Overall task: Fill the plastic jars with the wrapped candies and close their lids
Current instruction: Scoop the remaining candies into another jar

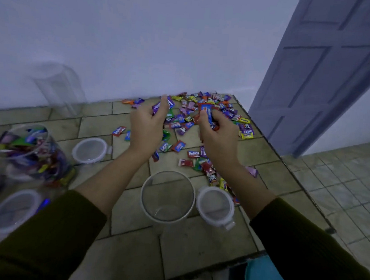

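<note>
Wrapped candies [203, 110] lie scattered over the far right of the tiled tabletop. My left hand [148, 126] curls round a few purple-wrapped candies at the pile's left side. My right hand [216, 133] grips a bunch of red and blue wrapped candies just right of it. An empty clear plastic jar [167, 197] stands open below and between my wrists. Its lid [215, 205] lies flat beside it on the right. A jar full of candies [34, 152] stands at the left, open at the top.
Two more lids lie on the table, one in the middle left [90, 150] and one at the near left [14, 211]. A blurred empty jar [57, 86] stands by the wall. The table's right edge [286, 165] drops to the floor beside a door [326, 72]. A teal stool [266, 279] sits below.
</note>
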